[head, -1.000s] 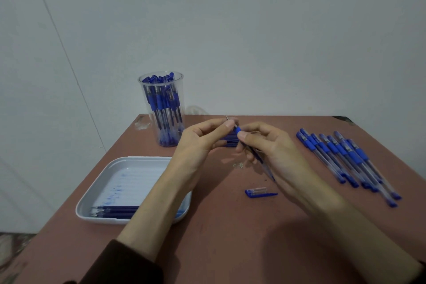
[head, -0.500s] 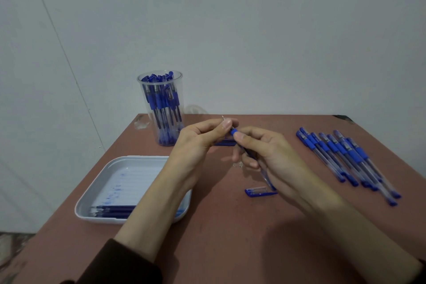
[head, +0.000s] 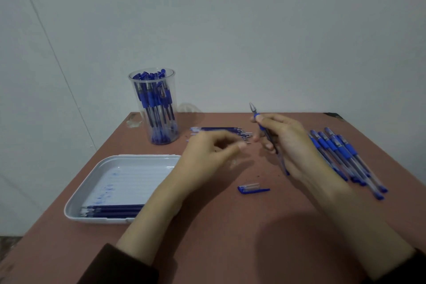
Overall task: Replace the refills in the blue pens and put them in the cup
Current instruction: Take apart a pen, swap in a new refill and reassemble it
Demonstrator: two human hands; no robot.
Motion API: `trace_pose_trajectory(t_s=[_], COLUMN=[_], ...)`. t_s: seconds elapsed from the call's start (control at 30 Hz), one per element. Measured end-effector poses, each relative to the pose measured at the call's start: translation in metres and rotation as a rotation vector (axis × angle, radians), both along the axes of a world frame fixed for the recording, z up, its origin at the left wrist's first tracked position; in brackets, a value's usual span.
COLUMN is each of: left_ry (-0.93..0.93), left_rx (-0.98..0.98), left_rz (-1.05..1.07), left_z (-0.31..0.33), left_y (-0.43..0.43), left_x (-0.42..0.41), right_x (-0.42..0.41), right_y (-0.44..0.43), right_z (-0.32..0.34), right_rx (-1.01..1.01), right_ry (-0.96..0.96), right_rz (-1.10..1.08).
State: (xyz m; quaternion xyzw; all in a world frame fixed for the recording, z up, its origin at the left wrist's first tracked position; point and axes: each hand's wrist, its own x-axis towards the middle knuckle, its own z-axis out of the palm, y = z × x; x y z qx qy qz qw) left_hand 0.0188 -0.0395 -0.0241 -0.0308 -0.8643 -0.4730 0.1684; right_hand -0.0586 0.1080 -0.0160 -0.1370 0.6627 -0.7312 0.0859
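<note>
Head view: right hand (head: 292, 145) grips one blue pen (head: 267, 137), fingers curled round the barrel, uncapped tip up, well right of the cup (head: 156, 108). Left hand (head: 207, 152) is blurred, fingers loosely curled; cannot tell if it holds anything.

Handling, judged: the pen is light, stiff and slick plastic; best held at the rubber grip.

Counts:
- one loose cap (head: 252, 189), right of and nearer than the cup
- about six pens in a row (head: 341, 157), far right of the cup
- new refills (head: 221, 131) just right of the cup, uncountable
- one tray (head: 129, 161) before the cup
</note>
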Motion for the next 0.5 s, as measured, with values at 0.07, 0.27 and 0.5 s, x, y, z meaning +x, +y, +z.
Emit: trace_pose_trajectory(t_s=[0.07,0.27,0.5], left_ry=[-0.121,-0.067,0.065], left_rx=[-0.265,-0.307,-0.079], left_rz=[-0.146,-0.158,0.256], left_z=[-0.005,-0.007,-0.005], left_y=[0.004,-0.003,-0.023], left_x=[0.003,-0.001,-0.008], right_x=[-0.004,-0.006,0.006], right_y=[0.003,0.007,0.006], right_z=[0.000,-0.007,-0.009], right_rx=[0.013,0.239,0.652], right_ry=[0.009,0.332,0.734], right_rz=[-0.059,-0.143,-0.118])
